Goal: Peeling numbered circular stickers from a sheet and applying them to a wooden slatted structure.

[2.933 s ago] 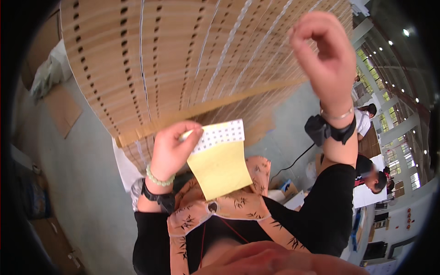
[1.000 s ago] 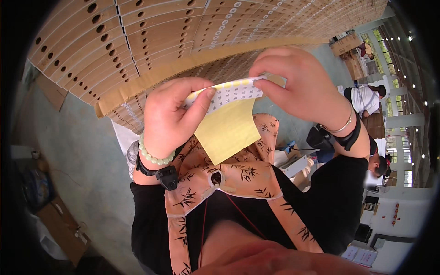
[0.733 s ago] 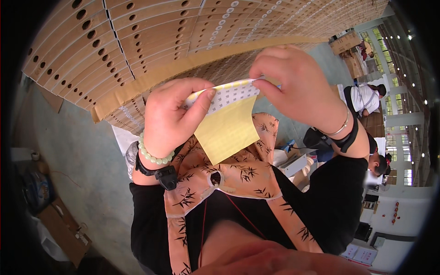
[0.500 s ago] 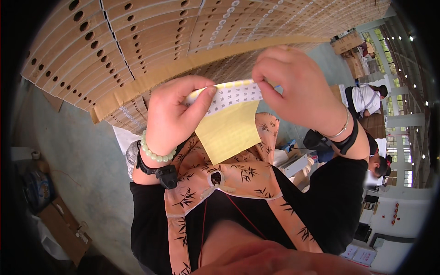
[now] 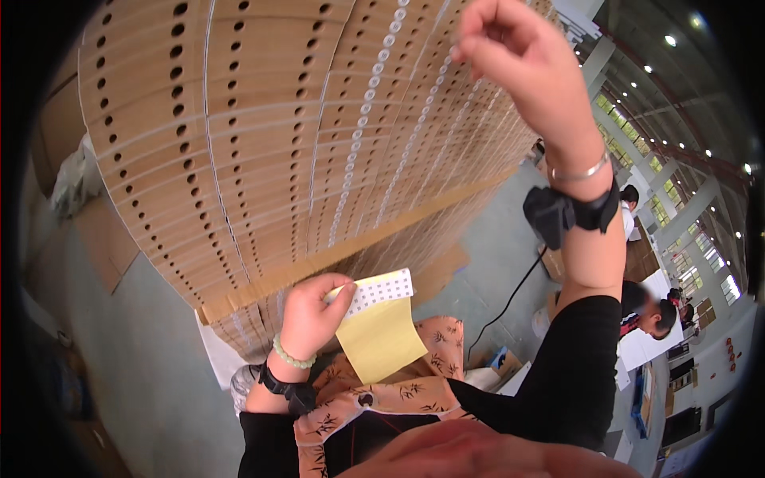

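Note:
My left hand (image 5: 312,315) pinches a sheet of small printed stickers (image 5: 381,341) by its upper left corner. The sheet has yellow backing paper with a band of white labels along the top, and hangs in front of my apron (image 5: 418,393). My right hand (image 5: 522,60) is raised at the far right, in front of the stacked cardboard boxes (image 5: 263,171). Its thumb and fingers are closed together; a whitish speck shows at the fingertips, too small to name. Columns of round holes run down the boxes, some ringed by white round stickers (image 5: 361,121).
A brown cardboard edge strip (image 5: 382,233) runs along the stack's near border. On the right are a black cable (image 5: 510,301), a seated person (image 5: 653,317) and white tables. At the left lie a flat cardboard piece (image 5: 107,239) and a plastic bag (image 5: 76,179).
My right hand has left the sheet and risen up and away toward the boxes. The left hand keeps the sheet, now lower in view. My view has tilted toward the stack.

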### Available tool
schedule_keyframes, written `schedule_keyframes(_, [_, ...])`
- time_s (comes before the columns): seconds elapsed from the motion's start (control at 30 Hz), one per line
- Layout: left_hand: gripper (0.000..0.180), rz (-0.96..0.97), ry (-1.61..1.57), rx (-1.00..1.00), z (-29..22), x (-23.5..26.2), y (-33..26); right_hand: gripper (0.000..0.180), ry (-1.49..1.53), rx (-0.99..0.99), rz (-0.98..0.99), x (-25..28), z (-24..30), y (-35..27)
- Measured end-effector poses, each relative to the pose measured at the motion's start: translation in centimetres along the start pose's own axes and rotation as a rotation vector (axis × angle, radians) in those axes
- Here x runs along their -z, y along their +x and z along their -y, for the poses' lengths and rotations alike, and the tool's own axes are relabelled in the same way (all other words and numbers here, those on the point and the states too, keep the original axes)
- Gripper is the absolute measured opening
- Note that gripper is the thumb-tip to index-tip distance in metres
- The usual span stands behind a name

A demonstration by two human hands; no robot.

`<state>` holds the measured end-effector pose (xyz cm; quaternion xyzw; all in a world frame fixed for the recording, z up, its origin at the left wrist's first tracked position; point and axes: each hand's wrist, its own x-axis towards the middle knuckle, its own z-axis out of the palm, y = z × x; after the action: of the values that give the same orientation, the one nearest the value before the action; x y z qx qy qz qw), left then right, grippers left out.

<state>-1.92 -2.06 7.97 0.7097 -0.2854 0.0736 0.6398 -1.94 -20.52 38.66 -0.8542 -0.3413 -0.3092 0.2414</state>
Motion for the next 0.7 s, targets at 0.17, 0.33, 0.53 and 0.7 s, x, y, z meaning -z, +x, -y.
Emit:
schedule_keyframes(0.17, [0.014, 0.009, 0.037, 0.009, 0.1, -0.2, -0.3, 0.009, 0.043, 0.013, -0.153, 2.2, 1.3, 5.9])
schedule_keyframes(0.33, [0.012, 0.03, 0.012, 0.019, 0.1, -0.2, -0.2, 0.01, -0.175, -0.013, -0.206, 2.2, 0.2, 7.1])
schedule_keyframes(0.53, [0.012, 0.035, 0.026, 0.038, 0.3, -0.1, 0.3, 0.011, -0.348, 0.138, -0.228, 1.9, 0.2, 7.5])
schedule_keyframes(0.7, [0.012, 0.059, 0.026, -0.025, 0.6, -0.5, 0.4, 0.01, -0.246, 0.097, -0.216, 1.6, 0.3, 7.7])
